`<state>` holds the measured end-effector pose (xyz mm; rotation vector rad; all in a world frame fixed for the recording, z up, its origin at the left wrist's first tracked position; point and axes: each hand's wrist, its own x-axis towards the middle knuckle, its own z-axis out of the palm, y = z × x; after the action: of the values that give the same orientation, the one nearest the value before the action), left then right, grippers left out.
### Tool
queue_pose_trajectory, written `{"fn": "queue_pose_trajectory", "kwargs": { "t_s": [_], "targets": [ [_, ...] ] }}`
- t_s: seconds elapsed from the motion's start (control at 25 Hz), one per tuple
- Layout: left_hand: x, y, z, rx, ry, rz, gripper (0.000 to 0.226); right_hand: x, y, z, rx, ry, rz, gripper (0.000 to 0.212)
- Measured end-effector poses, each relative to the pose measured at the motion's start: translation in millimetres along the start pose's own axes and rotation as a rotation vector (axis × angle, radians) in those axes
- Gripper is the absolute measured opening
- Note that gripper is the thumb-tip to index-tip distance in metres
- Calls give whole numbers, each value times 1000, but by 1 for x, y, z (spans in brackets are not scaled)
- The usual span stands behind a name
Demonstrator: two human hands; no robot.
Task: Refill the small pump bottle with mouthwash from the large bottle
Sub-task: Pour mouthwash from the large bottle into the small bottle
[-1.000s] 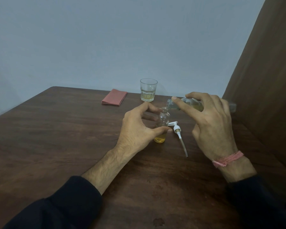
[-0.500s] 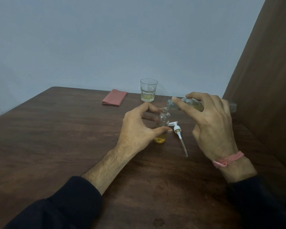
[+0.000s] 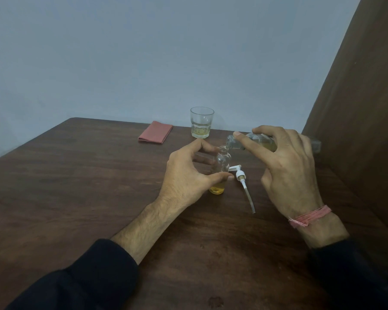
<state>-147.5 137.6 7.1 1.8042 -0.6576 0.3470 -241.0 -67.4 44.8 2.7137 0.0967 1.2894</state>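
A small bottle (image 3: 222, 166) is held upright just right of the frame's centre, pinched between thumb and fingertips of the left hand (image 3: 186, 173), while a large bottle (image 3: 264, 143) is tipped almost level by the right hand (image 3: 287, 168), whose fingers are wrapped over its body. The large bottle's mouth is seen just above and beside the open neck of the small one; whether the two touch cannot be told. A shallow layer of yellow mouthwash (image 3: 216, 190) is seen at the bottom of the small bottle, so the refill is judged far from done.

The small bottle is judged light, clear, hard and easily toppled; a hold low on its body, as now, is thought safest, with the neck left free. The large bottle is judged heavier and smooth, best gripped around its middle and tilted slowly, since the narrow neck leaves little margin for spills.

The pump (image 3: 242, 177), with its long tube, is laid flat on the table (image 3: 76, 186) just right of the small bottle. Toward upper centre, a glass (image 3: 201, 123) with a little yellow liquid and a folded red cloth (image 3: 155, 135) are set well apart from the work. The dark wooden table is backed by a plain pale wall (image 3: 143, 52), with a brown panel (image 3: 367, 97) at the right edge of the frame.
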Motion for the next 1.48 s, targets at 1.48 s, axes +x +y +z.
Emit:
{"fn": "queue_pose_trajectory", "kwargs": {
  "t_s": [1.48],
  "targets": [
    [1,-3,1,20,7,24,58,1,-1,-1,-3,3,2,96]
  ]
}}
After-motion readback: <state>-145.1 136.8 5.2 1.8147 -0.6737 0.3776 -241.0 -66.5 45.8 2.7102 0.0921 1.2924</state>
